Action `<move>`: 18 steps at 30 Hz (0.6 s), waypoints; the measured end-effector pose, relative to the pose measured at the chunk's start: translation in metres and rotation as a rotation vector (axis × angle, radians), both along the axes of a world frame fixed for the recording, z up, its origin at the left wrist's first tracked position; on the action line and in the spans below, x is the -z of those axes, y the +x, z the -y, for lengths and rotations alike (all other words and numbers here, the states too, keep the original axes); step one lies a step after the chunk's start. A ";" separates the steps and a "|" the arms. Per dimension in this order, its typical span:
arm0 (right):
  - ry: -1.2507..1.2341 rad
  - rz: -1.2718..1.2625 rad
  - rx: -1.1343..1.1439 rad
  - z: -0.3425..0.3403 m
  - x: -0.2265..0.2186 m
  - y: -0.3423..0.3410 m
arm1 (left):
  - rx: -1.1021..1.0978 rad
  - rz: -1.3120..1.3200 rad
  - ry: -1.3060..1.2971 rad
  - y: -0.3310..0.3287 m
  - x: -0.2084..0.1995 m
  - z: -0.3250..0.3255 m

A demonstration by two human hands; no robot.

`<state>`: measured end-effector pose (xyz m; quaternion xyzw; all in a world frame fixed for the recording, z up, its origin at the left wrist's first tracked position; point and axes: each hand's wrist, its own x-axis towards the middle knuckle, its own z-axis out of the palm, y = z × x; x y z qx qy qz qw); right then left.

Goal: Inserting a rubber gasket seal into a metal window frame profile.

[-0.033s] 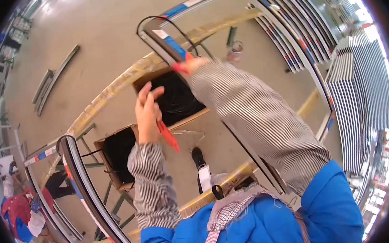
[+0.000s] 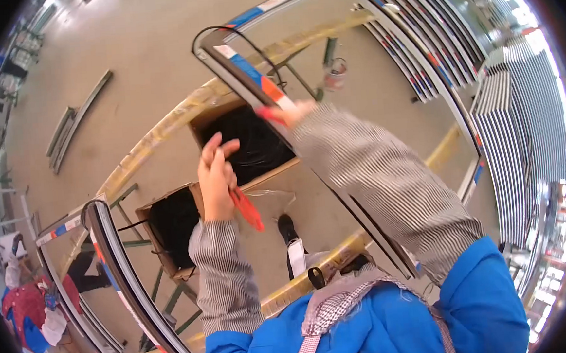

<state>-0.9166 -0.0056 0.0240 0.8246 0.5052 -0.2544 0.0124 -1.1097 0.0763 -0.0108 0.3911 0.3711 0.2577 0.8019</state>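
My left hand (image 2: pixel 216 184) is raised over the open boxes, with some fingers curled and others partly stretched. A flat red tool (image 2: pixel 247 209) sticks out of its palm side; its working end does not show. My right hand (image 2: pixel 301 112), slightly blurred, rests at the near bar of a large rectangular frame (image 2: pixel 247 84) with blue, white and orange tape. Its fingers close round a small red object (image 2: pixel 271 115) held against that bar; its kind is not clear. A black rubber strip (image 2: pixel 233 28) loops up from the frame's corner.
Yellow-wrapped support beams (image 2: pixel 180 115) run beneath the frame. Cardboard boxes with black contents (image 2: pixel 247 139) stand below. A second taped frame (image 2: pixel 122 273) leans at left, near a person in red (image 2: pixel 26 306). Stacked frames (image 2: pixel 411 36), a can (image 2: pixel 335 74) and metal profiles (image 2: pixel 82 121) lie beyond.
My right hand has slid along the frame's bar toward me, uncovering more orange and white tape. My left hand has lowered slightly, still with the red tool.
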 end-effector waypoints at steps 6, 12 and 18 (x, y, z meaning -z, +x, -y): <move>-0.522 -0.183 0.246 0.278 -0.069 -0.074 | 0.189 -0.056 -0.154 -0.047 -0.011 0.153; -1.057 -0.213 0.365 0.559 -0.066 -0.166 | 0.452 -0.105 -0.186 -0.060 -0.014 0.287; -0.908 -0.207 0.912 0.734 -0.047 -0.245 | 0.457 -0.418 0.116 -0.026 0.042 0.404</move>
